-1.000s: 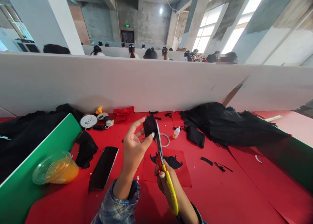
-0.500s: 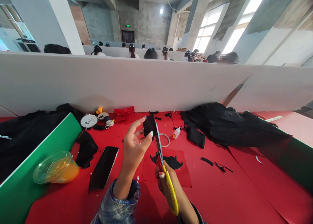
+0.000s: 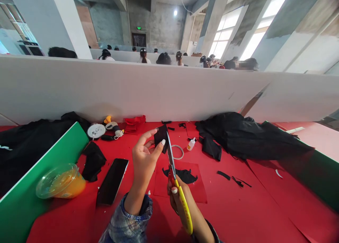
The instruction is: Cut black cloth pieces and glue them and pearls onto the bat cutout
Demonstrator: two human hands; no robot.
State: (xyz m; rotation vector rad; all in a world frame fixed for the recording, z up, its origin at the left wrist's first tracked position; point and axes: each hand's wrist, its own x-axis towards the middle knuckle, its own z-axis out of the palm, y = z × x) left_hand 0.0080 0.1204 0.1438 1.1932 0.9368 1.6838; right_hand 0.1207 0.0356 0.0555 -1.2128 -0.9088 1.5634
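My left hand pinches a small black piece of fabric between thumb and fingers, raised above the table. My right hand is closed round scissors with yellow and red handles. Their blades point up and away, along the right edge of the fabric; whether they cut into it I cannot tell. Beneath, a cut black shape with a jagged outline lies on a red square sheet, partly hidden by my right hand. A ring of tape and a small white glue bottle are just beyond.
At left are a phone, a plastic cup of orange drink and a green divider. Black cloth is heaped at back right, with black scraps nearer. A white partition closes the back; several people sit beyond.
My left hand and the black fabric have shifted very slightly left. The scissors have moved a little left with them; both holds are unchanged.
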